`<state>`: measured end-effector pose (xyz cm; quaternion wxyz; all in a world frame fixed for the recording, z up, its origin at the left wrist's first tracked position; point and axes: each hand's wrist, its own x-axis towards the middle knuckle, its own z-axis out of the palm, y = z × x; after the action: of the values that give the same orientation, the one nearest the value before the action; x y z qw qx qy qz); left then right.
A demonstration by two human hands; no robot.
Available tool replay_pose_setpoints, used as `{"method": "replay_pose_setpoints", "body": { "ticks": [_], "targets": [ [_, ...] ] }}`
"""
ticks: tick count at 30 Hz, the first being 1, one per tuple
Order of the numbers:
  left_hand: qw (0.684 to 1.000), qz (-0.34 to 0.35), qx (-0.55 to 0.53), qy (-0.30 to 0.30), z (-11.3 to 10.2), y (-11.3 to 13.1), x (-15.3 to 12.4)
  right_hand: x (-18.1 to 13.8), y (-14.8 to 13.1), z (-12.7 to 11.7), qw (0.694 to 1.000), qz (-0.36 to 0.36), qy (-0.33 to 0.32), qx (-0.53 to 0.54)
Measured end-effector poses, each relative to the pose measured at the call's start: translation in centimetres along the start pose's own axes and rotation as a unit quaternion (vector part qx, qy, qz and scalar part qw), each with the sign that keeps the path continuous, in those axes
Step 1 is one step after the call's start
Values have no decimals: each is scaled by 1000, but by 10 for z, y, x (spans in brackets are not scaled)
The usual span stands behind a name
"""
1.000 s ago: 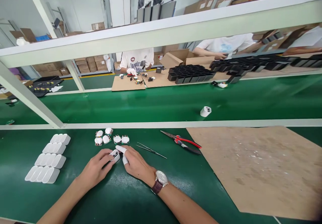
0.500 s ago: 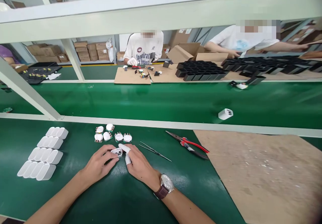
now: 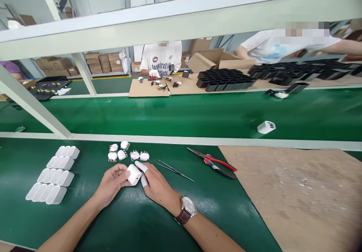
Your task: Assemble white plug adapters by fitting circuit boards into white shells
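Note:
My left hand grips a white charger casing between thumb and fingers. The casing is tilted, with small dark port openings on the end turned toward my right side. White finger cots cover the thumb and index finger of my right hand, and these two fingers close on the casing's right side. Just beyond the hands lie several circuit boards with white tops. Tweezers rest to the right of my right hand, and red-and-black long-nose pliers lie farther right.
Rows of white casings stand at the left. A cardboard sheet covers the right of the bench. Past a pale rail, another white casing sits on the green belt. Two co-workers sit opposite, near black housings; a frame bar crosses overhead.
The casing has been turned in my fingers: its open hollow end faced up before, and now its side and port end show. The casing on the belt has shifted right in view.

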<state>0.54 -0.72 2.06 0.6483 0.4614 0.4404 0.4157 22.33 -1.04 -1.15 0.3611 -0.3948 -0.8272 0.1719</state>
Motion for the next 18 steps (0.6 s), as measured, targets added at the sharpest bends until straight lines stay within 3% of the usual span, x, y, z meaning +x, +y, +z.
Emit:
{"method": "replay_pose_setpoints", "body": {
  "ticks": [2, 6, 15, 18],
  "targets": [
    [992, -69, -107, -4, 1, 4, -3, 1, -2, -1, 1000, -2, 9, -7],
    [982, -104, -160, 2, 0, 8, -3, 3, -7, -4, 1000, -13, 14, -16],
    [986, -84, -142, -13, 2, 5, -2, 6, -8, -17, 995, -43, -35, -88],
    [993, -58, -97, -14, 3, 5, -6, 7, 1, -33, 988, -4, -36, -153]
  ]
}}
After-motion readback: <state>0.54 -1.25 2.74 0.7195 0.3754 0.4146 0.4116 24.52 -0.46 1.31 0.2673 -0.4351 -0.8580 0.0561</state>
